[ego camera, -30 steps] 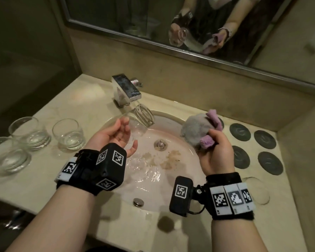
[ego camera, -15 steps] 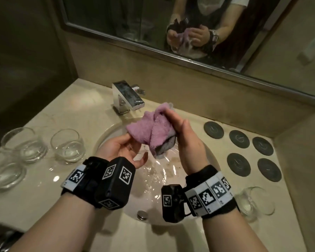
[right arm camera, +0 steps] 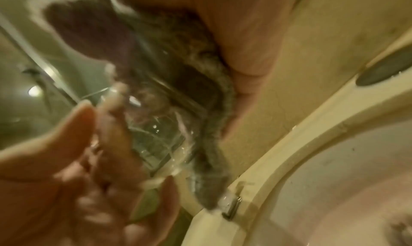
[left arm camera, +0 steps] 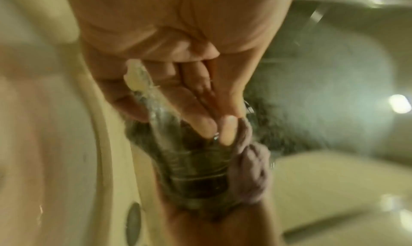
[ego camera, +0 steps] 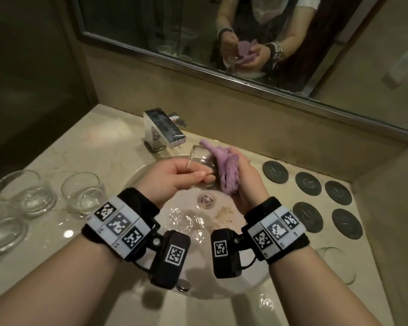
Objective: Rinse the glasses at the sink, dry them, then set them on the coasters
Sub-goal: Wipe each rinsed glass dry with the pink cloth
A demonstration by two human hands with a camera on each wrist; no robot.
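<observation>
My left hand grips a clear glass, tipped on its side above the sink. Its fingers lie along the wet glass wall. My right hand holds a bunched purple cloth against the glass's bottom end. The right wrist view shows the cloth wrapped round the glass. Several dark round coasters lie bare on the counter to the right.
Three more glasses stand on the counter left of the basin. Another glass stands at the front right. A chrome faucet sits behind the basin, with a mirror above it and a wall at the right.
The right hand brought the cloth from the right across to the glass in my left hand. Both hands have come together over the basin, and the cloth now presses on the glass.
</observation>
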